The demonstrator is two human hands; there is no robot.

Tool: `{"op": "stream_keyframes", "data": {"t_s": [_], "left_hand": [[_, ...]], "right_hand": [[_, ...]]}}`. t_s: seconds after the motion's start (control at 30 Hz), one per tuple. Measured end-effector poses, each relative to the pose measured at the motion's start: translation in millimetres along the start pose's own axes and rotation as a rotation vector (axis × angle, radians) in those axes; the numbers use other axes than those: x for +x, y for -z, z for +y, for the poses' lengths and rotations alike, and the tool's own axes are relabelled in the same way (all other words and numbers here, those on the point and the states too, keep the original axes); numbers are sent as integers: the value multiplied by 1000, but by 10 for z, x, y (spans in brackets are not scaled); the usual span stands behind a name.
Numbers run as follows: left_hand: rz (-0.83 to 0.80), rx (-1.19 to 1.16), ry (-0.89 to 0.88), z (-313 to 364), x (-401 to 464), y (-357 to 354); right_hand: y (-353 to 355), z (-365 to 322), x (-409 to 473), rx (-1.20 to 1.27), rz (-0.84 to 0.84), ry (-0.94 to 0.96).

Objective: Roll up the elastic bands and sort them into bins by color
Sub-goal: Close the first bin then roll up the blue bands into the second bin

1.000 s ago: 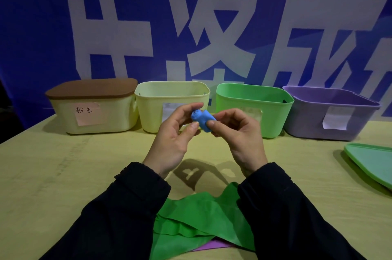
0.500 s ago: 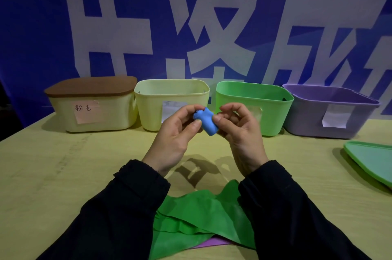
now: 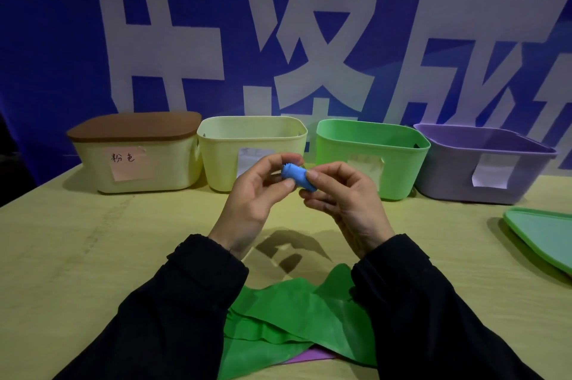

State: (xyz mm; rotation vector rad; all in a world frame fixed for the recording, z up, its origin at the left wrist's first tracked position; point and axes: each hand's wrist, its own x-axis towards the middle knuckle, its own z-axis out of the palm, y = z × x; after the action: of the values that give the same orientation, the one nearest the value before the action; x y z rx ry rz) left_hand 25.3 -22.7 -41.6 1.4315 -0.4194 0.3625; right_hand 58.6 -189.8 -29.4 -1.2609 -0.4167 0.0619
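- Head view: left hand [image 3: 250, 197] and right hand [image 3: 346, 203] pinch a rolled blue band [image 3: 297, 177] between their fingers [image 3: 286, 184], held above the tabletop [image 3: 77, 255].
- Green bands [image 3: 294, 317] lie near the sleeves.
- Yellow bin [image 3: 252, 144], green bin [image 3: 371, 147] and purple bin [image 3: 483, 159] stand behind.

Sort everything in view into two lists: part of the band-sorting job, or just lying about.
Job: rolled blue elastic band held by left hand and right hand; flat green elastic bands; purple band; four plastic bins.
Lying about: loose green lid; blue banner.
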Motion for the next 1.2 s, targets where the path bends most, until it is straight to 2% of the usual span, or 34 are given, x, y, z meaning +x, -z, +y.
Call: {"op": "stream_keyframes", "data": {"t_s": [0.2,0.43,0.53,0.67,0.77,0.87,0.97,1.1,1.2], "left_hand": [[164,221,-110,-5,8,1],[256,229,-156,23,7,-45],[249,255,-177,47,14,8],[220,352,-163,53,67,96],[224,414,-166,77,84,103],[212,369,-16,139,113,174],[181,473,65,260,154,286],[150,612,46,397,223,413],[207,691,-10,404,354,513]], "right_hand": [[7,25,14,-49,35,88],[-18,-1,27,-238,60,202],[-48,-66,7,-321,63,194],[-42,-143,102,-568,66,156],[-64,-199,201,-584,63,120],[-109,-222,248,-591,50,85],[-133,-205,304,-709,-4,117],[-222,-159,468,-733,-26,159],[-336,-137,649,-798,-33,221]]}}
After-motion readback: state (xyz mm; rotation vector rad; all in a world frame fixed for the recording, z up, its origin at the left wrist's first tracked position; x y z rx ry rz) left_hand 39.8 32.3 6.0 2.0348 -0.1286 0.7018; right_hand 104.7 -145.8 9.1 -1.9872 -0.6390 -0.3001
